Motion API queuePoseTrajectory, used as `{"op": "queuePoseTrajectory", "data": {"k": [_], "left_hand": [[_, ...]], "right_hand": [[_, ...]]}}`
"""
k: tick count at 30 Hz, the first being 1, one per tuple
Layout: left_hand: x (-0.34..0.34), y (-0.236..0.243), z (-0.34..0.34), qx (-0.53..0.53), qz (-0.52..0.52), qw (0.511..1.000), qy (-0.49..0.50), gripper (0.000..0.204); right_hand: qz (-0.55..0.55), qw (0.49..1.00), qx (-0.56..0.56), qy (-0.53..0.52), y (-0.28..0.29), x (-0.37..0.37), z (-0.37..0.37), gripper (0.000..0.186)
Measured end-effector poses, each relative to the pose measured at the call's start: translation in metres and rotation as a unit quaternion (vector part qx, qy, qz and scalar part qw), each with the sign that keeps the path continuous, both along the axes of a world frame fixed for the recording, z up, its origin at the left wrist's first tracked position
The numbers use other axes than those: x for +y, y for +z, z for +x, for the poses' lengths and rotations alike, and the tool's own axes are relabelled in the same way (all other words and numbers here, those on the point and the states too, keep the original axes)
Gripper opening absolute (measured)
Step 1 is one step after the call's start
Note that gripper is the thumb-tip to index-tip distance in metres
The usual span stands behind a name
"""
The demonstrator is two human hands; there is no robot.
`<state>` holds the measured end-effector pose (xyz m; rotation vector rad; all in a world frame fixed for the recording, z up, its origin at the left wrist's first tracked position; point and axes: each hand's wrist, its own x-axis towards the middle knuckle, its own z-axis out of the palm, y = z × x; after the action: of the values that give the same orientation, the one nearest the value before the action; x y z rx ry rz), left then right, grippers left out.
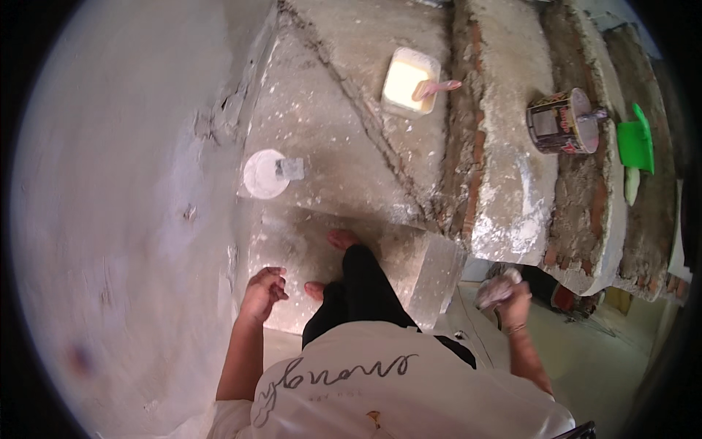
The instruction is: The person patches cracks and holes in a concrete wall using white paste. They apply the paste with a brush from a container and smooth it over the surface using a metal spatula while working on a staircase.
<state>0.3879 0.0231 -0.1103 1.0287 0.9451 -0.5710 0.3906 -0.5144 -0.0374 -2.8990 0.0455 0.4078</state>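
Observation:
My right hand (515, 306) is closed round a crumpled, dirty-white cloth (499, 289), held beside the open side of the stairs. My left hand (265, 294) hangs near the grey wall with its fingers loosely bent and apart, and nothing shows in it. Ahead of that hand, on the landing, stands a round white tub (262, 174) with a flat grey scraper blade (291, 169) across its edge. Farther off sits a rectangular white container (393, 108) of pale liquid, a brush (440, 86) resting in it with its handle over the rim.
Rough concrete steps (508, 139) climb to the right. On them stand a dark-labelled bucket (553, 126) with a tool handle in it and a green plastic tool (636, 145). A plastered wall (131, 219) runs along the left. Below the stairs' open side lies a lower floor (585, 358).

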Motion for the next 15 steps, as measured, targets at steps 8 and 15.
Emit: {"op": "queuePoseTrajectory", "data": {"k": [8,15], "left_hand": [[0.000,-0.007,0.002,0.004,-0.001,1.000,0.024,0.025],[-0.001,-0.010,-0.008,0.019,-0.013,1.000,0.021,0.025]], "right_hand": [[0.045,0.972,-0.225,-0.042,0.034,0.021,0.228,0.046],[-0.039,0.960,-0.277,0.018,-0.052,0.013,0.186,0.036]]}}
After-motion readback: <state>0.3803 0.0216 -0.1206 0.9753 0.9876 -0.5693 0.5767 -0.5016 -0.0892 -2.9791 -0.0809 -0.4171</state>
